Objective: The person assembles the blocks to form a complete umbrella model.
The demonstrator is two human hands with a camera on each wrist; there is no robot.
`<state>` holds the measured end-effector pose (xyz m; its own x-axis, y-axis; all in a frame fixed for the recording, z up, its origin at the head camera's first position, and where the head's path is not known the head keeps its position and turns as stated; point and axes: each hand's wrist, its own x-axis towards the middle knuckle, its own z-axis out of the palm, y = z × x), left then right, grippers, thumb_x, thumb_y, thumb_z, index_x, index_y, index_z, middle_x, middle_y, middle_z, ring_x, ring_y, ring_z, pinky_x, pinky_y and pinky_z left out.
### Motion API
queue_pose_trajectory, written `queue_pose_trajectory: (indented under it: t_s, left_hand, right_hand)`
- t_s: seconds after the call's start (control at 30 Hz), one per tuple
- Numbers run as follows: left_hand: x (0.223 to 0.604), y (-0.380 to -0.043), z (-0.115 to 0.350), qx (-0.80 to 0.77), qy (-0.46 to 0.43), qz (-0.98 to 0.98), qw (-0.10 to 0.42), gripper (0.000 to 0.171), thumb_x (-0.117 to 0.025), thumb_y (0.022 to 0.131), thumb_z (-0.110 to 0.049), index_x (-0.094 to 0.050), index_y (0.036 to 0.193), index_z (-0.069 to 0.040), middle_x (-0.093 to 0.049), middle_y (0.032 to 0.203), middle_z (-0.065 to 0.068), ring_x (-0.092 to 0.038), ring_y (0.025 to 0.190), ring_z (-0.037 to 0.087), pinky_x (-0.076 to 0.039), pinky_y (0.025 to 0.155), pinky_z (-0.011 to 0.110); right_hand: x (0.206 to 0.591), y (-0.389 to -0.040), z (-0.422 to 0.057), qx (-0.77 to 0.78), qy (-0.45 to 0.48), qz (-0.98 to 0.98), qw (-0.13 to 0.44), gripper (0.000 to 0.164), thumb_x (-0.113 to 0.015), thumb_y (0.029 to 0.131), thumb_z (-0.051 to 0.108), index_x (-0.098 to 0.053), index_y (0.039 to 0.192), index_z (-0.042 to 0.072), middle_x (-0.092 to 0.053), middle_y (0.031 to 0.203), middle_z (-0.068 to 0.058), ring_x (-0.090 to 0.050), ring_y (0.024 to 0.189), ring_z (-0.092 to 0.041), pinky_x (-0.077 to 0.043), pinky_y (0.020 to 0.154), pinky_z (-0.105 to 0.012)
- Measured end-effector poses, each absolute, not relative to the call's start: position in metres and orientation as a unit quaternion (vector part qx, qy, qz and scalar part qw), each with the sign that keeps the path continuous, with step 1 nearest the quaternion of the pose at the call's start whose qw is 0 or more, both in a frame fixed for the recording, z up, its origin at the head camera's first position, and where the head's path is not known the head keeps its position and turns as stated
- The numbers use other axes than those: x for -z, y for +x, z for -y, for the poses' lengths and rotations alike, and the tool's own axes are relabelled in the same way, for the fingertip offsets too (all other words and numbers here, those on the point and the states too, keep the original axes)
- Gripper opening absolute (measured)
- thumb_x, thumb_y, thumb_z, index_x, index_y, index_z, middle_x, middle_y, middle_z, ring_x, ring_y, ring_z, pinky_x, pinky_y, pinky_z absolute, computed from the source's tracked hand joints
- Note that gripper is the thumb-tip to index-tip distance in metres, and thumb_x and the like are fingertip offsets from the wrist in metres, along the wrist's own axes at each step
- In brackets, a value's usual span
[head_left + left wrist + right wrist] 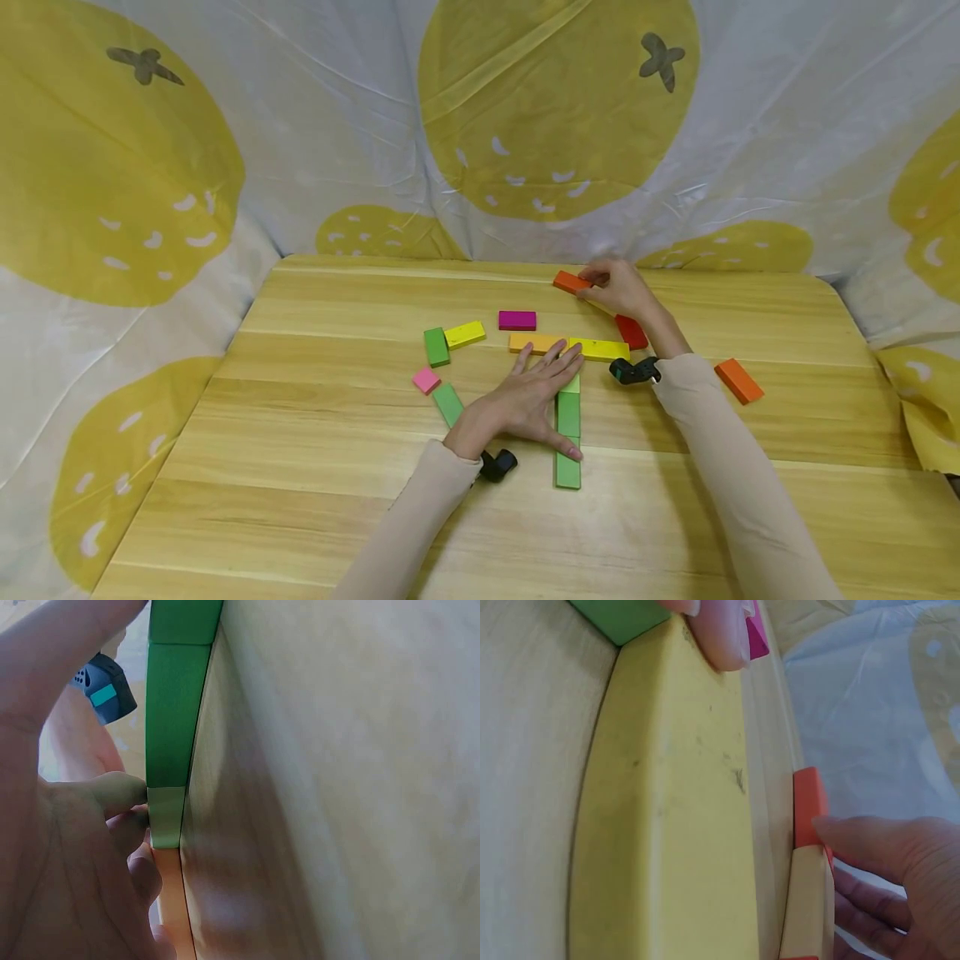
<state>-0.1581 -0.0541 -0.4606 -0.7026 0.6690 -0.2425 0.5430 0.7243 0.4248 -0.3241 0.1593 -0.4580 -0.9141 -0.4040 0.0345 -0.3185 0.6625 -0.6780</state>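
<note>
My left hand [521,407] lies spread with straight fingers over a T of flat blocks. Its fingertips touch the light-orange block [522,342] and reach the yellow block [603,350] in the top bar; its thumb rests on the green stem block [567,473]. A pale-green block [166,817] joins stem and bar, partly hidden in the head view. At the table's far side my right hand [624,293] pinches an orange block [567,282] by its right end. A wood-coloured block [806,904] adjoins that orange block, and a red block [632,332] lies below the right wrist.
Beyond the bar lies a magenta block [517,320]. To the left are a yellow block [465,334], a dark-green block [437,347], a pink block [426,380] and a green block [447,403]. Another orange block [738,381] lies right. Patterned cloth [345,150] hangs behind the table.
</note>
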Motion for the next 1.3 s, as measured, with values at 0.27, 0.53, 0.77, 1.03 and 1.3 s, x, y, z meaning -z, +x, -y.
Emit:
queue_pose_trajectory:
  t_s: [0.27,0.53,0.77,1.03,1.3]
  left_hand:
    - [0.461,-0.159,0.054,-0.165,0.331,-0.908,0.194,0.134,-0.079,0.073,-0.075,-0.005,0.168,-0.017,0.01,0.176,-0.005,0.017,0.162,0.017,0.013,0.129,0.055]
    - [0.461,-0.159,0.053,-0.16,0.332,-0.909,0.193,0.135,-0.079,0.073,-0.075,-0.005,0.168,-0.016,0.011,0.176,-0.005,0.016,0.162,0.017,0.013,0.129,0.055]
    - [0.46,-0.16,0.054,-0.163,0.33,-0.909,0.196,0.134,-0.079,0.073,-0.075,-0.004,0.168,-0.017,0.011,0.176,-0.005,0.017,0.162,0.016,0.014,0.129,0.055]
    - [0.461,-0.159,0.053,-0.164,0.329,-0.909,0.196,0.135,-0.079,0.072,-0.075,-0.004,0.168,-0.018,0.011,0.176,-0.006,0.018,0.162,0.016,0.014,0.129,0.055]
    - [0.461,-0.159,0.054,-0.164,0.33,-0.909,0.197,0.135,-0.079,0.073,-0.075,-0.004,0.168,-0.017,0.012,0.175,-0.006,0.018,0.161,0.016,0.015,0.129,0.055]
  right_hand:
    - [0.46,-0.322,-0.168,0.355,-0.18,-0.916,0.059,0.034,-0.074,0.096,0.014,-0.071,0.123,-0.006,-0.071,0.123,-0.028,-0.067,0.108,-0.041,-0.055,0.097,-0.054]
    - [0.462,-0.32,-0.172,0.348,-0.168,-0.921,0.056,0.034,-0.073,0.097,0.015,-0.071,0.124,-0.005,-0.071,0.122,-0.027,-0.068,0.108,-0.04,-0.055,0.096,-0.054]
    - [0.462,-0.32,-0.173,0.348,-0.164,-0.921,0.056,0.034,-0.074,0.097,0.016,-0.071,0.125,-0.004,-0.072,0.121,-0.027,-0.068,0.107,-0.04,-0.056,0.095,-0.053]
    - [0.459,-0.32,-0.171,0.342,-0.175,-0.921,0.066,0.034,-0.072,0.098,0.014,-0.07,0.125,-0.005,-0.071,0.12,-0.027,-0.066,0.107,-0.04,-0.054,0.094,-0.052]
    - [0.456,-0.323,-0.166,0.319,-0.199,-0.923,0.08,0.035,-0.069,0.099,0.011,-0.068,0.129,-0.005,-0.068,0.127,-0.028,-0.063,0.113,-0.041,-0.051,0.101,-0.054]
